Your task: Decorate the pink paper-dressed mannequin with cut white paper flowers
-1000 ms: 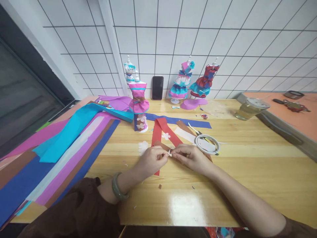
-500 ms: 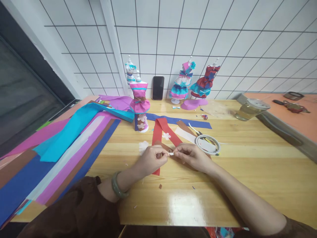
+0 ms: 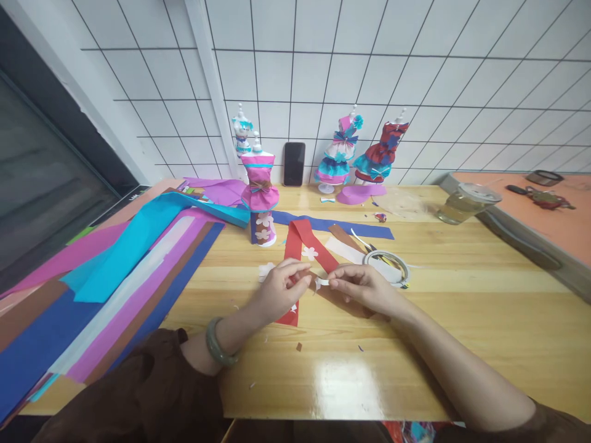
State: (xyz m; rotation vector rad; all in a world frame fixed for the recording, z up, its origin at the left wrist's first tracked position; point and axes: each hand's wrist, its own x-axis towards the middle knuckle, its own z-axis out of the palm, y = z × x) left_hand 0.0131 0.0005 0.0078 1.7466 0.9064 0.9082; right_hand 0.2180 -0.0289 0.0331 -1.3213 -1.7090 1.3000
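Observation:
My right hand (image 3: 364, 288) pinches a small white strip (image 3: 322, 282), perhaps a piece of tape, between thumb and forefinger. Close by on the left is my left hand (image 3: 285, 286), its thumb and forefinger parted and holding nothing I can see. Beneath both hands lie a folded red crepe strip (image 3: 301, 231) and a brown strip (image 3: 333, 294). A white scrap (image 3: 293, 309) rests on the red strip just below my left hand. White flower cutouts lie near: one (image 3: 310, 253) between the red legs, another white piece (image 3: 266, 271) beside my left fingers.
A tape roll (image 3: 401, 258) lies right of my hands over a white strip. Dressed mini mannequins (image 3: 259, 178) stand toward the wall, with a phone (image 3: 294, 164) between them. Long coloured strips (image 3: 124, 252) cover the left side; a cup (image 3: 466, 202) stands at the right.
My left thumb and forefinger have parted from the white strip and moved slightly left. The strip stays in my right hand. A white scrap now shows on the red strip.

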